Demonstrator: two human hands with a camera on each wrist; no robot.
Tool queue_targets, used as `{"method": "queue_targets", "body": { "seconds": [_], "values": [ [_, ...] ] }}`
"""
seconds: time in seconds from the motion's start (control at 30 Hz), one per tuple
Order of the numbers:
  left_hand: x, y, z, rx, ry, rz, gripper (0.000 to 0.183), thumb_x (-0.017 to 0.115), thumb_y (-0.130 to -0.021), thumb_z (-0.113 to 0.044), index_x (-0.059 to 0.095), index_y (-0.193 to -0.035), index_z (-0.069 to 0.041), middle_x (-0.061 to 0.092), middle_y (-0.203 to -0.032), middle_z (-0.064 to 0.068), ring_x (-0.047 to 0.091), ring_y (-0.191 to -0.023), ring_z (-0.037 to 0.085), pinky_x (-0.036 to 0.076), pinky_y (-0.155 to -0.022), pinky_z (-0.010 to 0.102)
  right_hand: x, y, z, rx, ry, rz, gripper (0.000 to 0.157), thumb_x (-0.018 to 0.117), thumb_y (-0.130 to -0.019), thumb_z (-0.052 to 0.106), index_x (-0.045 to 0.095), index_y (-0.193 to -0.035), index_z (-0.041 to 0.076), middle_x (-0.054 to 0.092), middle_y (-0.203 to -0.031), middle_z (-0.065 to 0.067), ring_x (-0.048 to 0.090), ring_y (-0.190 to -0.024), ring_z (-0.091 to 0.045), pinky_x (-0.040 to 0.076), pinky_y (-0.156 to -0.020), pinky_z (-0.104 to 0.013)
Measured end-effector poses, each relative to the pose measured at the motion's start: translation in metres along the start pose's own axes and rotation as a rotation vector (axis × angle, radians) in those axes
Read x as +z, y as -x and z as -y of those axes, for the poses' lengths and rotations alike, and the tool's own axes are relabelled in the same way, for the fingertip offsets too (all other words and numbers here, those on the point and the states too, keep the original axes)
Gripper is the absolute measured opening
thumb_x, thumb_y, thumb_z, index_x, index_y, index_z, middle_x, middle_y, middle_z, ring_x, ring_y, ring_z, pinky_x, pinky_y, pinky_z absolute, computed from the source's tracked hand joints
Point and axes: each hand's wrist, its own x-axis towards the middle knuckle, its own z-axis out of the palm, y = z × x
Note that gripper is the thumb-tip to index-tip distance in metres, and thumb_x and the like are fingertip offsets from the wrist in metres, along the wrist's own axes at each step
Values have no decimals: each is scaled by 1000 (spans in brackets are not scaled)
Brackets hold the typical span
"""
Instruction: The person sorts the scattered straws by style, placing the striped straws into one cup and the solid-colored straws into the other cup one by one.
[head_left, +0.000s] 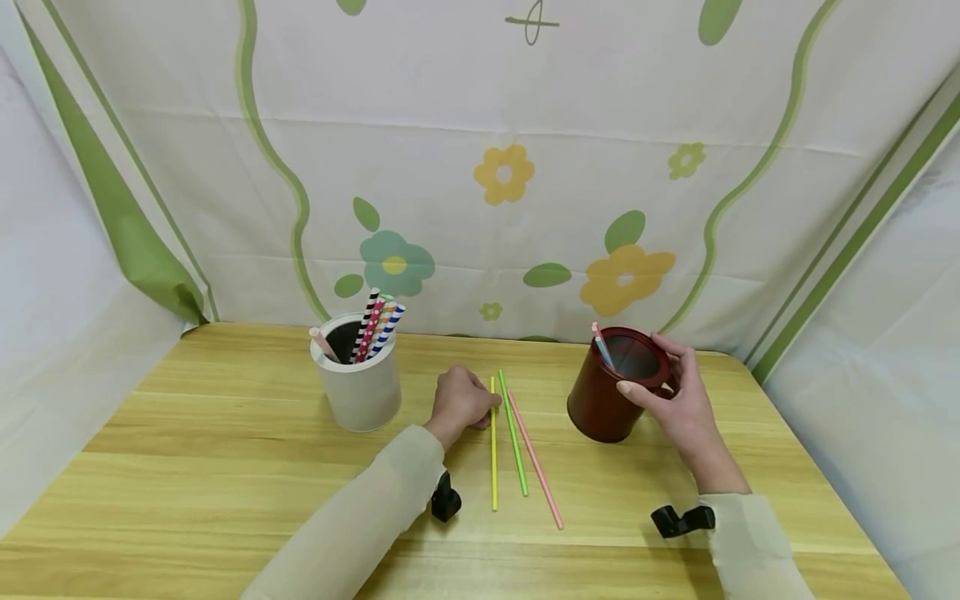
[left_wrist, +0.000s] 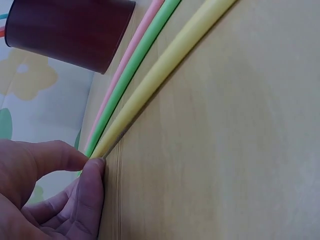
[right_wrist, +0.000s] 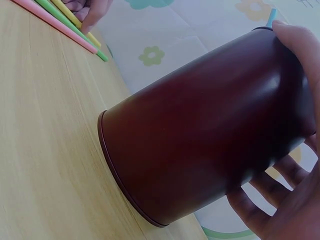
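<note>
My left hand (head_left: 460, 400) pinches the yellow straw (left_wrist: 165, 65) near its far end, between thumb and fingers; the straw lies along the wooden table. Just right of it lie a green straw (head_left: 514, 437) and a pink straw (head_left: 536, 463), their far ends close together. On the right, my right hand (head_left: 684, 398) grips the dark red cylindrical container (head_left: 602, 404) around its rim and side. That container stands on the table, with a pink straw and a blue straw (head_left: 603, 350) leaning at its left rim. Its bottom inside is hidden.
At the left stands a white cylindrical container (head_left: 362, 400) holding several patterned straws (head_left: 382, 329) and a plain pink one (head_left: 322, 343). Behind the wooden table (head_left: 187, 467) hangs a cloth with flower prints (head_left: 504, 175); cloth also hangs at both sides.
</note>
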Motion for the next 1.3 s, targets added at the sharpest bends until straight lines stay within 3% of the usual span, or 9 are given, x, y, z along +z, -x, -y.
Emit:
{"method": "queue_targets", "body": {
  "seconds": [0.53,0.87,1.03,1.3],
  "values": [
    [-3,-1,2,-42,89,13,15,80,-93,-5,73,-81,0,68,-63,9,64,-48,13,60,-51,27,0,0,0,-5,5,-6,85,82,-97,16,32,-166,23,49,-159,-11,55,-125,-11,48,-94,-10],
    [-11,2,0,-84,170,27,9,79,-94,-6,76,-88,1,72,-71,10,64,-49,12,61,-54,26,-1,0,-1,-6,-13,3,83,80,-98,14,33,-166,24,53,-150,3,55,-125,-14,51,-91,-10],
    [-19,7,-9,-49,231,28,8,78,-95,-8,77,-95,0,75,-76,10,67,-56,13,64,-62,29,0,0,0,-7,-12,3,83,80,-98,15,32,-166,24,52,-151,1,55,-125,-13,49,-94,-10],
    [-26,12,-27,-5,337,59,16,74,-98,-10,76,-110,1,78,-101,15,72,-67,14,64,-68,28,0,0,0,-7,-14,1,83,80,-98,15,32,-166,24,52,-153,-3,56,-125,-13,49,-94,-10]
  ]
}}
